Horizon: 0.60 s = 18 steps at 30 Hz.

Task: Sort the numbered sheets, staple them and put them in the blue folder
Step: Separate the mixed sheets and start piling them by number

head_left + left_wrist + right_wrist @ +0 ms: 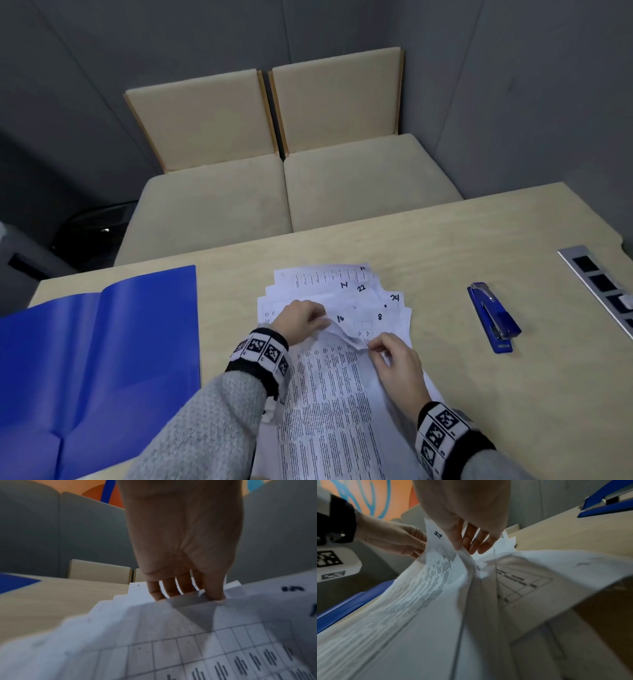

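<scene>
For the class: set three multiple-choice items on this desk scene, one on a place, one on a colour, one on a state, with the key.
1. Where does the stapler lie?
A. right of the sheets
B. on the folder
C. on the seat

2. What colour is the folder?
A. red
B. blue
C. green

3. How is the folder?
A. shut
B. standing upright
C. lying open

Key:
1 A: the stapler rests on the table, apart from the sheets, beyond the right hand.
2 B: both leaves are plainly blue.
3 C: it lies spread flat with its centre crease showing, to the left of the left hand, which pinches a sheet.
</scene>
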Available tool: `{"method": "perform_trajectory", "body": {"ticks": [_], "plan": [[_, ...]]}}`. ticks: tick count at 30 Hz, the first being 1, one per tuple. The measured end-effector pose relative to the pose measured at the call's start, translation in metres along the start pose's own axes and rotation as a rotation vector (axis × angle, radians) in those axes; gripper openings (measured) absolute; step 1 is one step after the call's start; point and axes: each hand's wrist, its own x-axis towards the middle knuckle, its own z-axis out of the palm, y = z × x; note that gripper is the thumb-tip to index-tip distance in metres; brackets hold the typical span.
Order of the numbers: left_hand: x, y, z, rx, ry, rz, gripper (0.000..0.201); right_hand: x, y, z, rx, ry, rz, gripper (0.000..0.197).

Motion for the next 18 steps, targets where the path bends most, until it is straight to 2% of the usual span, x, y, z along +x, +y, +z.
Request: {"method": "perform_trajectory", "body": {"ticks": [5,8,10,12,16,18], "plan": [[0.002,0.004,-0.010,-0.246,-0.017,-0.066,0.038,-0.004,0.003,-0.001,0.055,0.006,0.038,0.034],[0.001,0.004,-0.013,-0.446,-0.035,-0.108,0.024,-0.005,0.006,-0.001,0.046,0.029,0.053,0.039],[0.001,0.002,-0.013,-0.511,0.006,-0.100,0.019,-0.006,0.005,-0.002,0.056,0.036,0.071,0.039],[0.000,0.004,-0.011,-0.498,0.021,-0.050,0.018,-0.004,0.004,-0.003,0.072,0.027,0.084,0.033],[0.000,0.022,0.002,-0.324,-0.077,0.069,0.012,0.005,0.007,-0.002,0.192,0.061,0.194,0.020],[0.007,0.028,0.012,-0.235,0.009,0.087,0.018,0.007,0.009,-0.002,0.236,0.087,0.265,0.022]]}}
